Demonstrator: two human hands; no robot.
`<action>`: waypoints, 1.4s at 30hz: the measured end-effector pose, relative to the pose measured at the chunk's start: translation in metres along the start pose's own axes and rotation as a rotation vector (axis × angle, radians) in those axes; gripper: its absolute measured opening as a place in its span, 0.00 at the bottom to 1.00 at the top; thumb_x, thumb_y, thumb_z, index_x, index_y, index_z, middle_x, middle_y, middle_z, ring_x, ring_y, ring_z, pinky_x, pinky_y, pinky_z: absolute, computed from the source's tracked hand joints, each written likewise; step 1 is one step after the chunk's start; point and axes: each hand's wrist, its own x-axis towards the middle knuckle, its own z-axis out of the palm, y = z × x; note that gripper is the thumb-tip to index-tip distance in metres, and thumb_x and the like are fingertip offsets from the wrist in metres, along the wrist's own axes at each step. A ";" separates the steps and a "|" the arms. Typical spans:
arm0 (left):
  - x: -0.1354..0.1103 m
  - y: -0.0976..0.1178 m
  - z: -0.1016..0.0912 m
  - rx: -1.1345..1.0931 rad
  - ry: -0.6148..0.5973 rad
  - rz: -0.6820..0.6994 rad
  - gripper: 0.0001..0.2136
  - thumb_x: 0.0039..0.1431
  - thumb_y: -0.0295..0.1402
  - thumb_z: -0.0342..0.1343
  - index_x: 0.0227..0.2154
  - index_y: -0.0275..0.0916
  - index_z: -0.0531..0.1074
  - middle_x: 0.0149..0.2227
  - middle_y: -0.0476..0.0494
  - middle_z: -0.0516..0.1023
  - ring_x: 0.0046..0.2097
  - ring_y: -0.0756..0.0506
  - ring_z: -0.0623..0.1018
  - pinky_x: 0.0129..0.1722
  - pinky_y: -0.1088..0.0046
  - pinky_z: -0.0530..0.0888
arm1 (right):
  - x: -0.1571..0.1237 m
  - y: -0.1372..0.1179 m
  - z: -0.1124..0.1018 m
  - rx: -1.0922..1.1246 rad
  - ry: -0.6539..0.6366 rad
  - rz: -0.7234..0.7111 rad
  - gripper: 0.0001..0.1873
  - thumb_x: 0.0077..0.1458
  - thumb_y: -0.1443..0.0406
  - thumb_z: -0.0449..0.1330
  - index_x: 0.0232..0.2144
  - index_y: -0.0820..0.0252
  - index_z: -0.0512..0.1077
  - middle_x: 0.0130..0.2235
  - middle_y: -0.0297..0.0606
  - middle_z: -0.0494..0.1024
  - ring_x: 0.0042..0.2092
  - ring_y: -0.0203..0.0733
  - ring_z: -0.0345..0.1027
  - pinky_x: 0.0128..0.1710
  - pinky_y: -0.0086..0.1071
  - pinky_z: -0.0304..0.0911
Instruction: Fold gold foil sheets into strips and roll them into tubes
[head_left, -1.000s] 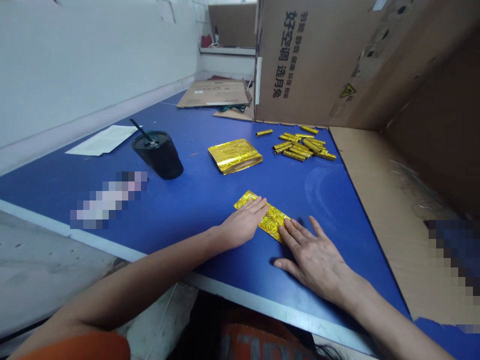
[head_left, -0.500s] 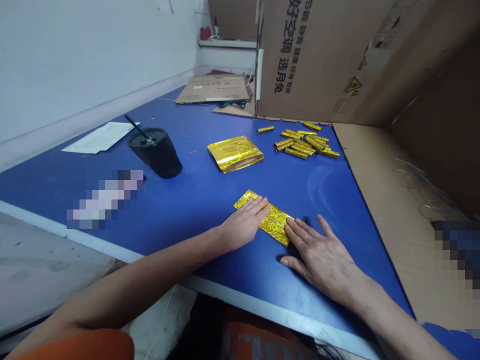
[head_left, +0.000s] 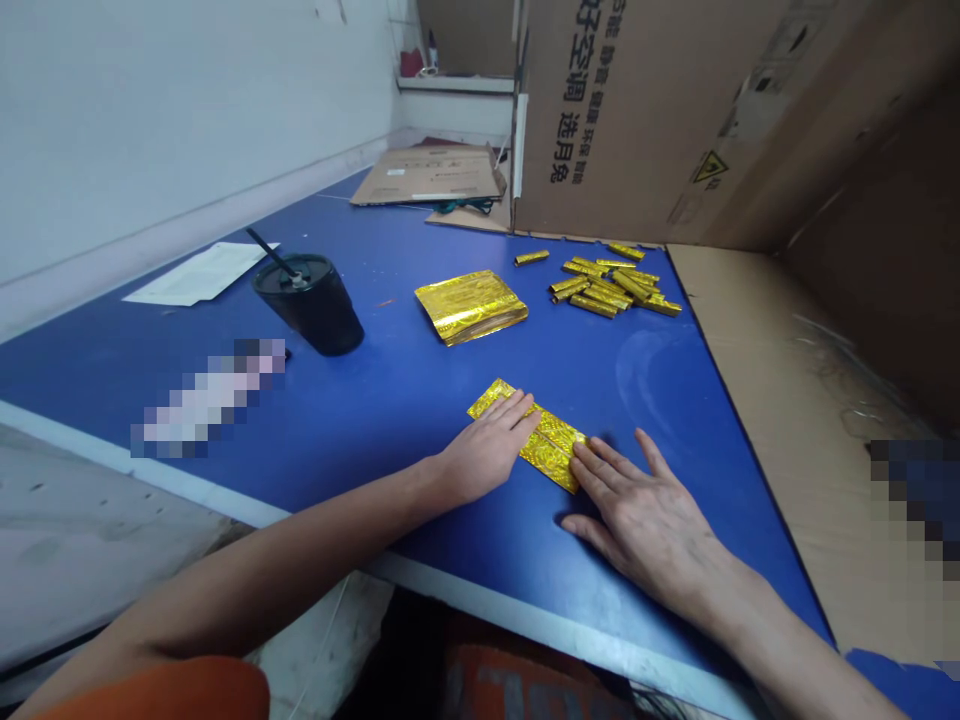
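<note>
A flat, folded piece of shiny gold foil paper (head_left: pixel 553 458) lies slantwise on the blue table. My left hand (head_left: pixel 489 450) rests flat over its left part, fingers stretched out and covering some of it. At its right end, the fingertips of my right hand (head_left: pixel 649 520) touch the foil, with that hand's fingers and thumb spread. Just behind sits a stack of gold foil sheets (head_left: pixel 471 305). Farther back on the right is a loose pile of small gold foil rolls (head_left: pixel 604 288), with one roll (head_left: pixel 532 258) apart from the others.
A black tumbler (head_left: pixel 319 312) with a straw stands on the left, near a white paper sheet (head_left: pixel 202 274). Flattened cardboard (head_left: pixel 427 175) lies at the back. A large carton wall (head_left: pixel 637 120) borders the table behind, and cardboard (head_left: pixel 757 400) runs along the right edge.
My right hand's fingertips have shifted very slightly to the right along the foil paper. My left hand and the other things look the same.
</note>
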 end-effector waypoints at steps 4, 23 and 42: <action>0.001 0.000 0.000 -0.003 -0.016 0.014 0.21 0.58 0.22 0.38 0.55 0.29 0.55 0.60 0.32 0.52 0.62 0.42 0.48 0.59 0.65 0.50 | 0.002 -0.004 0.008 -0.010 0.053 -0.058 0.37 0.54 0.48 0.44 0.56 0.71 0.54 0.59 0.53 0.52 0.60 0.53 0.45 0.55 0.56 0.41; -0.006 0.004 -0.033 0.066 -0.088 -0.031 0.40 0.54 0.57 0.33 0.59 0.28 0.43 0.62 0.31 0.41 0.62 0.37 0.40 0.57 0.54 0.40 | 0.007 -0.010 0.018 0.076 -0.112 -0.016 0.45 0.51 0.42 0.40 0.57 0.76 0.51 0.59 0.59 0.48 0.61 0.56 0.39 0.56 0.54 0.42; 0.011 -0.004 -0.023 -0.466 -0.089 0.265 0.15 0.57 0.21 0.44 0.45 0.36 0.68 0.51 0.42 0.68 0.56 0.50 0.63 0.56 0.70 0.57 | 0.000 -0.019 -0.013 0.159 -0.100 -0.172 0.23 0.56 0.56 0.49 0.49 0.65 0.66 0.50 0.48 0.70 0.51 0.49 0.63 0.54 0.49 0.50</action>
